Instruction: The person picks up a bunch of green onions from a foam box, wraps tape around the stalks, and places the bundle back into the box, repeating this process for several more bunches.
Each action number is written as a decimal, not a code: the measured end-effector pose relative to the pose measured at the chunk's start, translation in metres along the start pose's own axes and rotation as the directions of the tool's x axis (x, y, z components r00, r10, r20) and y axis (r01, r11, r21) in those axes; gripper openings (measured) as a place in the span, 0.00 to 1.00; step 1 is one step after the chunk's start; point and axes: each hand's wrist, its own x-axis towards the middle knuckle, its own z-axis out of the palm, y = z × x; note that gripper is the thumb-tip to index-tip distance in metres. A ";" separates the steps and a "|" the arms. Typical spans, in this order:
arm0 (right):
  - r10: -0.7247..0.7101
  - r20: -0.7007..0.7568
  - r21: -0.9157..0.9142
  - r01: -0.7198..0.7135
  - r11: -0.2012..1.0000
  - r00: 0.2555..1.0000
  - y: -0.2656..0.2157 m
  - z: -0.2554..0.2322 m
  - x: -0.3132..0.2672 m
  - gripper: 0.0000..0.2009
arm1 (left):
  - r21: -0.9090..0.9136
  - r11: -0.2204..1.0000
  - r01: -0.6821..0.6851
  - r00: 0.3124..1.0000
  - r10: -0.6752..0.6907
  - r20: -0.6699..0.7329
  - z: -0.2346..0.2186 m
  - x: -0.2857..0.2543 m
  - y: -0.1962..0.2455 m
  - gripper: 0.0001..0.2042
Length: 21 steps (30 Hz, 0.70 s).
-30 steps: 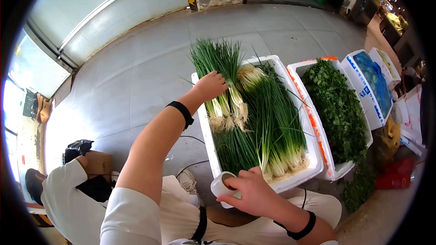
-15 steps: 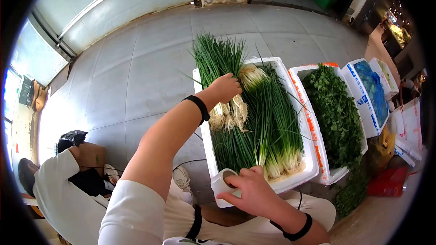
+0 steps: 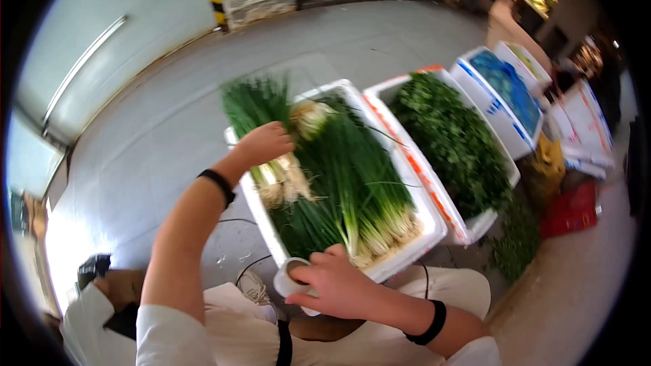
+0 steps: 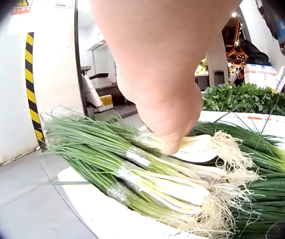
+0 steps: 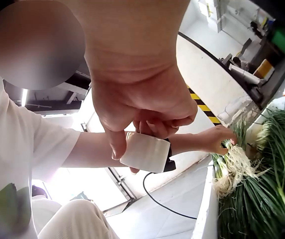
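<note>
My left hand (image 3: 264, 144) grips a bunch of spring onions (image 4: 150, 142) near its white stems, its thumb lying on the bunch in the left wrist view. Other bunches, banded with clear tape (image 4: 128, 172), lie beside it with roots toward the box's middle. More spring onions (image 3: 373, 190) fill the white foam box (image 3: 434, 227). At the box's near edge, my right hand (image 3: 336, 285) holds a roll of tape (image 5: 145, 153), fingers in its core and thumb outside. The left hand's other fingers are hidden in the left wrist view.
A foam box of leafy greens (image 3: 447, 139) stands to the right, with a blue-covered box (image 3: 505, 88) beyond. A red bag (image 3: 569, 210) lies at far right. A black cable (image 5: 167, 203) hangs between me and the box. Another person (image 3: 95, 318) sits at left.
The head view has turned right, shifting everything leftward. My left hand has moved slightly right across the bunches since a second ago. The right hand keeps the tape roll at the box's near edge.
</note>
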 end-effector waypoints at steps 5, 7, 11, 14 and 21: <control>-0.007 -0.005 0.017 0.007 1.000 1.000 0.001 0.005 0.002 0.16 | -0.007 0.998 -0.070 0.997 0.070 0.025 -0.014 -0.004 0.000 0.05; 0.002 -0.018 0.005 -0.002 1.000 1.000 0.000 0.006 0.001 0.16 | -0.046 0.998 -0.030 0.996 0.033 0.077 -0.003 -0.016 0.010 0.05; -0.001 -0.014 -0.003 0.001 1.000 1.000 0.005 0.006 0.001 0.14 | -0.114 0.985 0.130 0.961 -0.097 0.261 -0.011 -0.009 0.031 0.18; 0.042 0.042 -0.054 -0.039 0.998 0.998 0.006 -0.001 0.004 0.14 | -0.219 0.926 0.306 0.945 -0.268 0.189 -0.043 0.010 0.051 0.25; 0.183 -0.216 0.031 -0.180 0.983 0.959 0.024 -0.005 0.002 0.12 | -0.776 0.364 0.515 0.850 -0.331 0.409 -0.196 0.011 0.103 0.32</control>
